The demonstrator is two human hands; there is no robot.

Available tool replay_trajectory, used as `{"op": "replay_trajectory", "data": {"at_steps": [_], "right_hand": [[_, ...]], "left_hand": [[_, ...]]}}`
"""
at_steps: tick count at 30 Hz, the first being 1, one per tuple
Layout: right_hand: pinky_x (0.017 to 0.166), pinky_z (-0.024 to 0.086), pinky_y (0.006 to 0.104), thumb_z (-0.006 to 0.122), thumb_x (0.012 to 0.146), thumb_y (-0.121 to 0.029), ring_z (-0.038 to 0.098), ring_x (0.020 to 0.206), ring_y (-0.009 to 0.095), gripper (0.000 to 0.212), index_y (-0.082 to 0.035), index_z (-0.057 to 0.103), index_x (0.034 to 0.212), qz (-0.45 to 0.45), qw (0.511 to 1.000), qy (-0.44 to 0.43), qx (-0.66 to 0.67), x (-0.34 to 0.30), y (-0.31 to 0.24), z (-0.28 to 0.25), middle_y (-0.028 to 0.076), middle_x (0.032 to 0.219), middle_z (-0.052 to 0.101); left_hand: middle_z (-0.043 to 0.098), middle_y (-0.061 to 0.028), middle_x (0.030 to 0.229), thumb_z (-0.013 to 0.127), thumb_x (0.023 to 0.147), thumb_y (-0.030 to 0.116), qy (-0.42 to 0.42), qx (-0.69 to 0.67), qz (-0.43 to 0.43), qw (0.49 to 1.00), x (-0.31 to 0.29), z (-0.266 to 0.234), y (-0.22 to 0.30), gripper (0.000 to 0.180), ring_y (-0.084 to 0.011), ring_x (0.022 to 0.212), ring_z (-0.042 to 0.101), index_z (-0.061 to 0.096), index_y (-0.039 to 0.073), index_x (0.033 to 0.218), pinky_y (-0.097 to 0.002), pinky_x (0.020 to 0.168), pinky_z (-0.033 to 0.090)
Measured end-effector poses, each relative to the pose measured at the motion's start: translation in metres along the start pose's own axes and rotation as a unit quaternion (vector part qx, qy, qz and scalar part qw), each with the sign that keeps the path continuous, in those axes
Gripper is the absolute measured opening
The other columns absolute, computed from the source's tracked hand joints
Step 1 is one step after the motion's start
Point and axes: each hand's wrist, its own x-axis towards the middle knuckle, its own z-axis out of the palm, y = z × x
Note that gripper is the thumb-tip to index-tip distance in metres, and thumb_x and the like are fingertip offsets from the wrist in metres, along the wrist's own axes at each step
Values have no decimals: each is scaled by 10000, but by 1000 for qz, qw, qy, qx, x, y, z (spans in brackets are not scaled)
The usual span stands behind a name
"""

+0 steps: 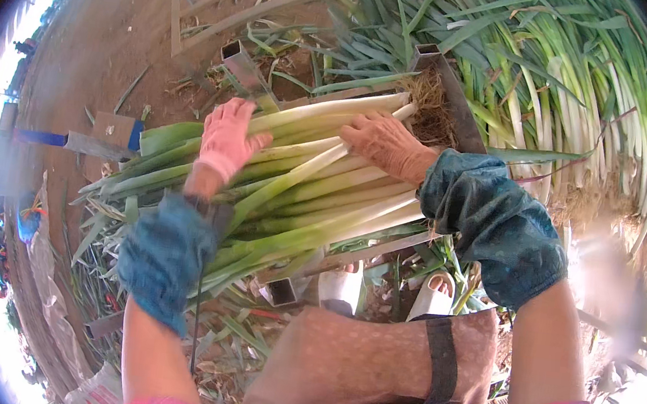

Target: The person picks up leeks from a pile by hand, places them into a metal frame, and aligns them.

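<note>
A thick pile of long green onions (293, 190) lies across a metal-framed stand, white stalks to the right and green leaves to the left. My left hand (224, 139), in a pale pink glove, rests on the far side of the pile. Its fingers are stretched out, with the thumb apart. My right hand (385, 141), seemingly bare, has its fingers bent over the white stalks. One long green onion (307, 170) runs slantwise beneath this hand and is held there. The undersides of its fingers are hidden.
A large heap of long green onions (543, 91) stands at the far right, with its roots toward me. Square metal tube ends (233, 50) stick up around the pile. Cut roots (434, 107) gather by the stalk ends. Loose leaves (241, 332) litter the ground.
</note>
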Motion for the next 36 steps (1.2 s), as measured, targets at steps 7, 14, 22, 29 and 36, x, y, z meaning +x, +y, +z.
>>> {"op": "replay_trajectory", "data": {"at_steps": [7,14,22,29,36], "right_hand": [[743,473,393,564,765,-124,562,863,307,174,-69,510,922,-50,992,114,8,3,-1,-6,114,888,538],[828,449,428,519,813,-141,556,922,322,242,-69,495,1043,7,998,4,61,-5,19,18,126,988,557],[899,402,438,502,838,-236,554,967,340,225,-59,563,964,142,990,13,-7,8,27,22,140,983,592],[828,389,436,558,834,-347,539,908,330,295,-55,550,882,141,984,112,6,10,24,33,151,906,585],[881,396,448,518,873,-267,519,980,324,247,-56,537,999,162,983,75,-35,6,19,39,155,990,564]], "left_hand": [[558,-129,1073,685,715,333,-51,3,21,998,-78,-27,49,501,-288,1020,528,518,84,1116,-417,875,429],[578,-99,964,616,789,256,-95,187,-18,978,-63,-48,27,286,-269,911,573,519,83,995,-384,763,483],[619,-145,954,569,831,441,-141,85,-94,982,-35,-13,13,398,-327,923,583,560,67,970,-438,780,458],[637,-159,962,559,819,483,-222,-1,-115,968,-27,-21,-2,431,-351,929,585,582,81,971,-450,776,456],[620,-138,939,544,813,521,-99,80,-83,988,-47,-4,-3,459,-340,873,593,589,89,960,-441,740,474]]}}
